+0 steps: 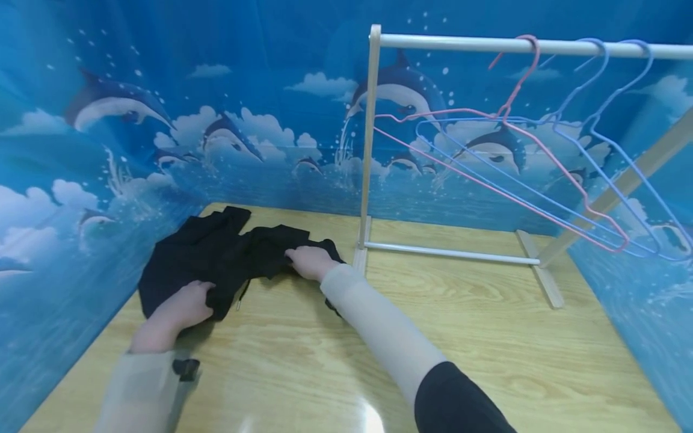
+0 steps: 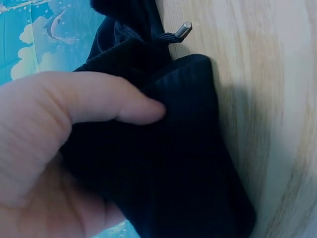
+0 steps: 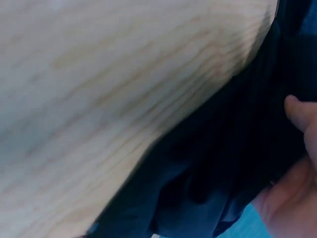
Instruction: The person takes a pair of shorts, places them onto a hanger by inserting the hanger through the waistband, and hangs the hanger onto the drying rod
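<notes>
A crumpled black garment (image 1: 186,258) with a metal-tipped drawstring (image 1: 243,294) is spread over the left part of the wooden table. My left hand (image 1: 186,305) grips its near left side; in the left wrist view the thumb (image 2: 141,108) lies over a folded, ribbed-looking edge, with the fingers beneath. Farther right, my right hand (image 1: 313,262) pinches another part of the same cloth. The right wrist view shows that thumb (image 3: 299,111) on top of the dark fabric (image 3: 213,163) and fingers below it. Some of the garment is hidden behind my right forearm.
To the right stands a clothes rack (image 1: 369,138) with a white top rail (image 1: 449,42). A pink hanger (image 1: 520,84) and two blue hangers hang from it. A blue dolphin-print curtain (image 1: 303,54) surrounds the wooden table (image 1: 460,337) at the back and sides.
</notes>
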Demonstrator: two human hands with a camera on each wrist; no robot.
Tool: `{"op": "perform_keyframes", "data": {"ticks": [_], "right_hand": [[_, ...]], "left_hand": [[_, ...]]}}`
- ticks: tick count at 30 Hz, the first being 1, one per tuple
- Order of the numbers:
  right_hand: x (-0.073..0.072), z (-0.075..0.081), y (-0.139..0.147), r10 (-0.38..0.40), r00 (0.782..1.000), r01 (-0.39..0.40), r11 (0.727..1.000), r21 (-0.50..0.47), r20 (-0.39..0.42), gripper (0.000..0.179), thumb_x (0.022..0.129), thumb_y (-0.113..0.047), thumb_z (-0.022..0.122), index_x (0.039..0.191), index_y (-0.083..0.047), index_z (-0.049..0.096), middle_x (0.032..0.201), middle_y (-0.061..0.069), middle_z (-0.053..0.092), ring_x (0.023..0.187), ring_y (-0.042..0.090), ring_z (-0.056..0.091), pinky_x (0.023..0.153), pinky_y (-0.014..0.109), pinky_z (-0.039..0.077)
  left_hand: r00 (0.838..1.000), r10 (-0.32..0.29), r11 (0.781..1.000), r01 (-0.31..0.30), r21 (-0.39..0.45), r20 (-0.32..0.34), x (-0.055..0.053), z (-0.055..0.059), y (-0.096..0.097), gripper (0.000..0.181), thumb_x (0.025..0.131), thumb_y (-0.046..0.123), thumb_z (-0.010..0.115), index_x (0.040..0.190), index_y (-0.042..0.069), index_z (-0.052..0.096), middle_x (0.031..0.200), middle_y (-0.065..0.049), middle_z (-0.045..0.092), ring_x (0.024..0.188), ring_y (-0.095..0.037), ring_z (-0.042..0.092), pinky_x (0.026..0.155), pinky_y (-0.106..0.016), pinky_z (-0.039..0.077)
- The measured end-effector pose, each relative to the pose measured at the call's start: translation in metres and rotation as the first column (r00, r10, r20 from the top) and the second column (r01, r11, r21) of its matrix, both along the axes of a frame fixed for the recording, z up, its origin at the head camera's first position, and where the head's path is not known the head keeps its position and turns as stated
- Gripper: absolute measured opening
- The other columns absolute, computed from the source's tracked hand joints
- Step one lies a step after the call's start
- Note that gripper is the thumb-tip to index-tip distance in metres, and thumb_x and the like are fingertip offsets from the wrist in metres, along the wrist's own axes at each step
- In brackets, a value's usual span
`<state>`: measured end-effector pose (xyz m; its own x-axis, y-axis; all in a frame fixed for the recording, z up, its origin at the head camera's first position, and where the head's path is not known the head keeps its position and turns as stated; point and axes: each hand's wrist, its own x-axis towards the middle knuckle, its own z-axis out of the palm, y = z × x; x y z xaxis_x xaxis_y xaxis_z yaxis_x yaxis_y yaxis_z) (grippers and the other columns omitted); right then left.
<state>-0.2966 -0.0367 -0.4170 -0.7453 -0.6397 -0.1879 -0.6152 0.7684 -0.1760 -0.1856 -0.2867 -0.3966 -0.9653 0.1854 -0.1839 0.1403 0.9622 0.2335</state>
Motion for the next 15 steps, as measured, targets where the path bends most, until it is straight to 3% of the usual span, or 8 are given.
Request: {"op": "perform_keyframes", "data": {"ticks": [8,15], "right_hand": [[0.015,0.010,-0.001,-0.025,1.000,0.023,0.997,-0.067,-0.018,0.032,0.105,-0.021,0.040,0.134,-0.016,0.054,0.113,0.005,0.069,0.094,0.019,0.067,0.082,0.032,0.054],[0.020,0.011,0.000,-0.053,0.999,0.052,0.991,-0.122,-0.005,0.032,0.104,-0.021,0.043,0.134,-0.014,0.054,0.112,0.006,0.068,0.087,0.016,0.066,0.071,0.029,0.053]], "left_hand": [[0.999,0.010,1.000,-0.009,0.025,-0.038,0.000,0.001,0.002,0.046,0.073,-0.001,0.058,0.115,-0.018,0.055,0.113,-0.039,0.056,0.106,-0.055,0.053,0.087,-0.057,0.048],[1.000,0.004,0.999,-0.003,0.039,-0.014,0.001,0.005,0.001,0.047,0.075,-0.001,0.059,0.118,-0.018,0.054,0.116,-0.040,0.054,0.108,-0.055,0.052,0.087,-0.057,0.048]]}}
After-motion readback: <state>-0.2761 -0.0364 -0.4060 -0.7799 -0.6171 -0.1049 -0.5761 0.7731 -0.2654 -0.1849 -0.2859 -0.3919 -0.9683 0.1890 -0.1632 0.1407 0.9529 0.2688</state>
